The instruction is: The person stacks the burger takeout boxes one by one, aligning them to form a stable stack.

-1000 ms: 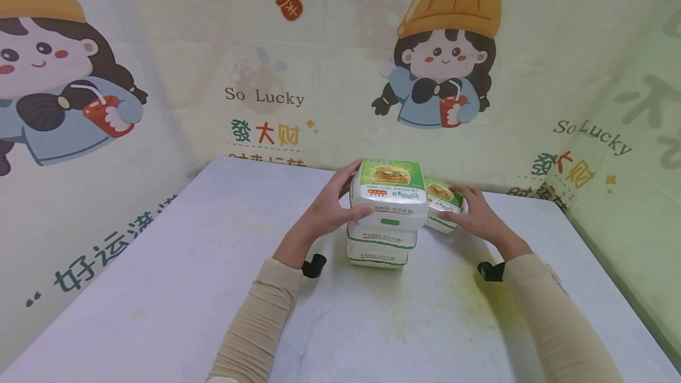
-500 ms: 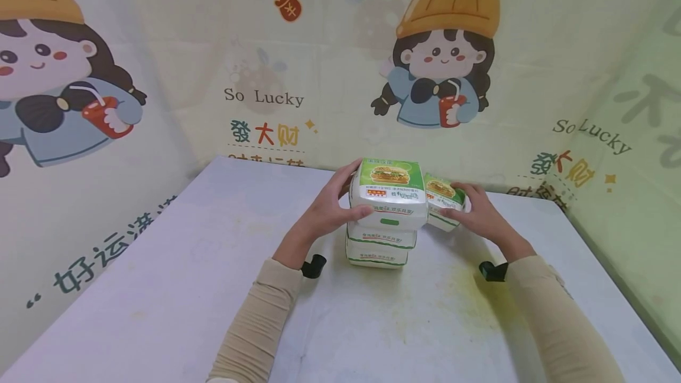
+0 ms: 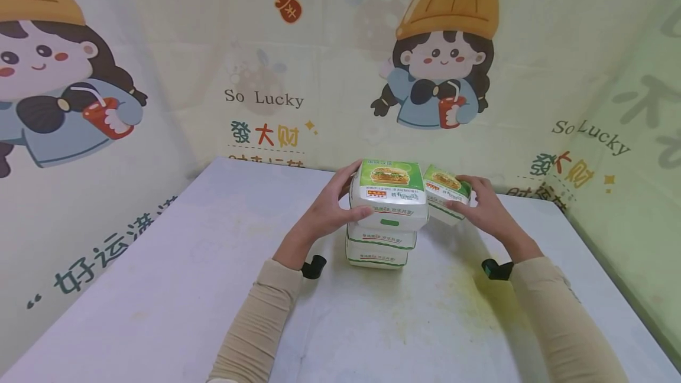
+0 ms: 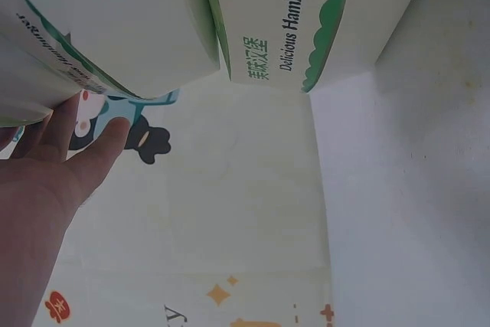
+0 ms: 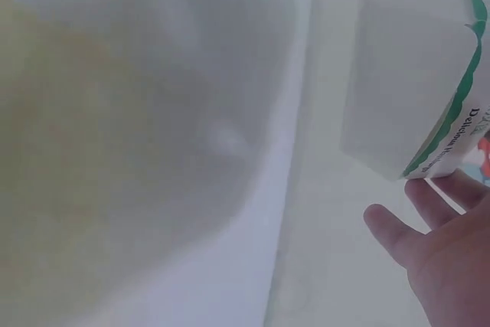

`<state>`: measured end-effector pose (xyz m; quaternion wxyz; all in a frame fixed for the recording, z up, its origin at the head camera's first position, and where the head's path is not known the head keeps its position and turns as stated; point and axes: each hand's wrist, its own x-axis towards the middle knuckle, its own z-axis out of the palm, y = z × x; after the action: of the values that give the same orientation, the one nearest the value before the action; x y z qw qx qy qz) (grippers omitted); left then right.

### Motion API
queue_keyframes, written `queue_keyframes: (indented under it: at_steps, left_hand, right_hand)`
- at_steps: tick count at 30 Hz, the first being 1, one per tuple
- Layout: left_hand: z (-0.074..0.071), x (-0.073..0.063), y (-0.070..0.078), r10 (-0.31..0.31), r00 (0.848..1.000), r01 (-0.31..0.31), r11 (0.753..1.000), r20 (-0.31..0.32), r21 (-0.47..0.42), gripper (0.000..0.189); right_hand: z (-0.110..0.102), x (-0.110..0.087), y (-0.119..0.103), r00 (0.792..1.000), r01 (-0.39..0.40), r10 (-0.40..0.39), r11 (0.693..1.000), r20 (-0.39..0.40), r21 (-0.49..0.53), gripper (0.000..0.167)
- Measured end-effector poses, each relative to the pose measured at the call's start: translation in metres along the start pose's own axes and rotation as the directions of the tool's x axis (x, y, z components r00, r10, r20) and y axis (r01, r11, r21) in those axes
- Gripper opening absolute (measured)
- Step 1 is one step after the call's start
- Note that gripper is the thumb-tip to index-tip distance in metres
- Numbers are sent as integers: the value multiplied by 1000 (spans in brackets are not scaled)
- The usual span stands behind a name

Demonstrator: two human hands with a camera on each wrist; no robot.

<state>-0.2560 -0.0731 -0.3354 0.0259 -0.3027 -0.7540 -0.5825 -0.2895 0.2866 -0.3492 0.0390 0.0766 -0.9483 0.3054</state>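
A stack of white-and-green hamburger boxes stands mid-table in the head view. My left hand (image 3: 334,204) grips the top box (image 3: 393,191) from its left side, thumb on the front face. Beneath it are a middle box (image 3: 380,238) and a bottom box (image 3: 375,256); the top one juts out over them. To the stack's right, my right hand (image 3: 492,213) holds another hamburger box (image 3: 446,189) by its right side, tilted, close beside the top box. In the right wrist view this box (image 5: 413,82) shows its underside, apart from the table.
The white table (image 3: 186,288) has yellowish stains at its right middle. A printed cloth backdrop (image 3: 330,64) with cartoon figures rises behind and on both sides. Black wrist mounts (image 3: 314,266) sit under each sleeve.
My right hand and its hamburger box have moved slightly up and to the right, and the box has turned a little. The left hand and the stack stay as they were.
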Motion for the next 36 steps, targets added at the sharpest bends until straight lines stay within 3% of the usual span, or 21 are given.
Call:
queue_keyframes:
  at_steps: [24, 36]
  left_hand:
    - [1, 1, -2, 25, 1000, -25, 1000, 2, -1, 90]
    - [1, 0, -2, 7, 1000, -7, 1000, -2, 8, 92]
  right_hand:
    - [-23, -10, -19, 993, 88, -79, 990, -86, 108, 74]
    - [-34, -14, -28, 988, 125, -109, 981, -110, 150, 69]
